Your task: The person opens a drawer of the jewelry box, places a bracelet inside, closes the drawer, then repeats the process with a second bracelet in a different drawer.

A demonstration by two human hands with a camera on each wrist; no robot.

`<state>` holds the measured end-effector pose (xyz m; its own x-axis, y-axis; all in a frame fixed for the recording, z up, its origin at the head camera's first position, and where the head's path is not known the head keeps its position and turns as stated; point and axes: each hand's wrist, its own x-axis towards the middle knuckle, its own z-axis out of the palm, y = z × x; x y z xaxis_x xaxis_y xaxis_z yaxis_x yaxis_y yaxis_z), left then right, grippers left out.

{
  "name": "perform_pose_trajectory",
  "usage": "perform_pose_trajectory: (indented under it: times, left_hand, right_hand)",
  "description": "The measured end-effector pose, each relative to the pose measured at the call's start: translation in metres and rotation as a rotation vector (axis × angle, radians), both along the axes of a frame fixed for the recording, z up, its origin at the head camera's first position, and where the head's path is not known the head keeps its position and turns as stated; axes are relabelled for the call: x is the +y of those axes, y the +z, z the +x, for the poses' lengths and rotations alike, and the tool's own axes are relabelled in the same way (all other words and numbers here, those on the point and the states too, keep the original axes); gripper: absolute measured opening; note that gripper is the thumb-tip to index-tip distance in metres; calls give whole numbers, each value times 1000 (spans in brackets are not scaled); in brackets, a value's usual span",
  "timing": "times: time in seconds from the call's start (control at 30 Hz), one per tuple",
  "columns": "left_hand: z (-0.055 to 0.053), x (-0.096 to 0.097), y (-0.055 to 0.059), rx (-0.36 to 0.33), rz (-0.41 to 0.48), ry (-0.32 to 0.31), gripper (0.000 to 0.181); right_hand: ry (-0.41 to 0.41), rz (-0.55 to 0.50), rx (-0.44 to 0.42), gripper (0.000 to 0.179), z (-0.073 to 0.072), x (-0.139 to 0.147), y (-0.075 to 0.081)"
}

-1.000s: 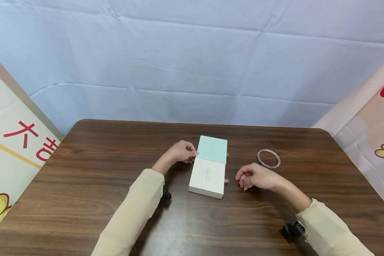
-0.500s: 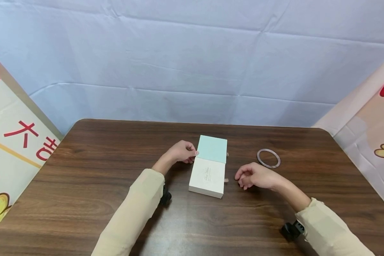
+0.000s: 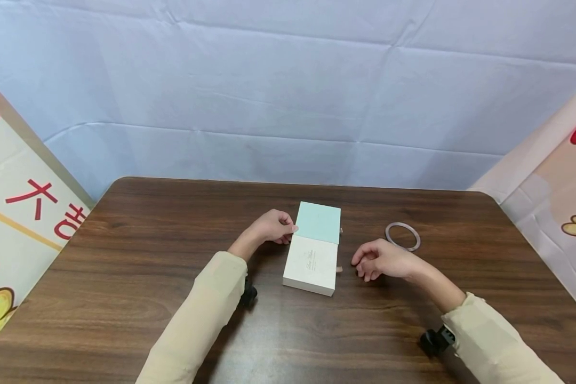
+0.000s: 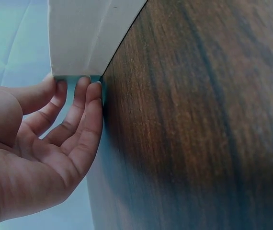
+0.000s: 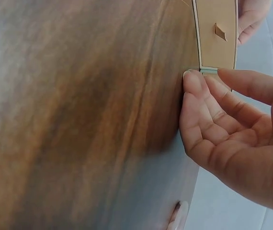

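On the wooden table lie two flat square boxes, end to end. The nearer white box (image 3: 310, 262) bears faint lettering, and the mint-green box (image 3: 319, 221) lies beyond it. From the right side of each sticks a small ribbon tab; the white box's tab (image 5: 220, 32) shows in the right wrist view. My left hand (image 3: 274, 227) rests at the left edge of the mint-green box, its thumb tip touching the edge, fingers loosely bent. My right hand (image 3: 383, 260) is right of the white box, fingers loosely bent and holding nothing. Behind it lies a pale lilac bangle (image 3: 403, 237).
A dark wooden table (image 3: 149, 256) spans the lower view. Behind it hangs a pale cloth backdrop (image 3: 269, 90), with printed panels at left (image 3: 24, 229) and right (image 3: 564, 208). Each wrist carries a small black camera (image 3: 437, 341).
Both hands stay nearly in place; the right hand shifts very slightly toward the far left. The boxes and the bangle lie as before.
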<state>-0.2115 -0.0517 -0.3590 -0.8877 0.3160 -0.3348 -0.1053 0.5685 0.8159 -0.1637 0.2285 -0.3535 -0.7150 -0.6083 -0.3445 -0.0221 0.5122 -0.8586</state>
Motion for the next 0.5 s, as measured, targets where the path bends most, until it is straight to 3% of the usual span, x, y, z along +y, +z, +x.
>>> perform_pose_trajectory:
  times: [0.5]
  left_hand:
    - [0, 2, 0, 11, -24, 10, 19]
  right_hand:
    - [-54, 22, 7, 19, -12, -4, 5]
